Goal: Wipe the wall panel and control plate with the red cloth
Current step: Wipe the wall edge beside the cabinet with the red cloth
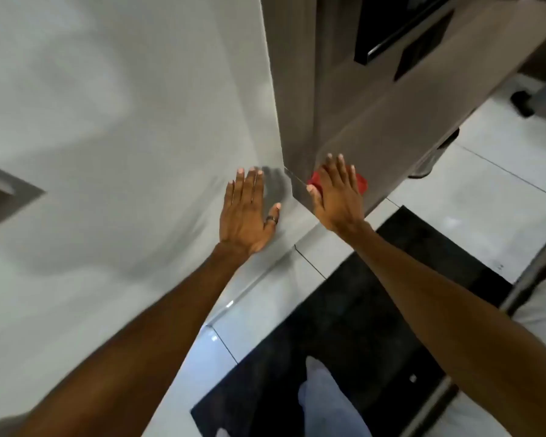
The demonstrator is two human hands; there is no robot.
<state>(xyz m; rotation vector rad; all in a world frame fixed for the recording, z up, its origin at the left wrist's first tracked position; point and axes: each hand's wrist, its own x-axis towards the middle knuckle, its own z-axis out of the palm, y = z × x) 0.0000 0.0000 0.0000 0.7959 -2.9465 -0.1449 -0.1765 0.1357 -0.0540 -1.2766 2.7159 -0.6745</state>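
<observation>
Head view, looking steeply down along a white wall that meets a brushed grey wall panel at a sharp vertical corner edge; both bare arms stretched forward, one to each side of that corner.

Left hand: fingers spread, palm flat against the white wall just left of the corner, a dark ring on the thumb, a soft shadow cast on the wall beside it.

Right hand: fingers stretched out and close together, pressing the red cloth flat onto the grey panel near its lower end, just right of the corner; red showing only at both sides of the fingers, the rest covered.

Higher on the same panel, well apart from the cloth: a black control plate with a dark screen-like window above it, both blurred; plenty of bare panel between cloth and plate.

Below: pale glossy floor tiles, a black mat at the foot of the panel, a leg in light trousers on it; at the right edge a metal rail close beside the right forearm; a grey recess in the white wall at far left; dark blurred shapes at top right, too indistinct to name.
</observation>
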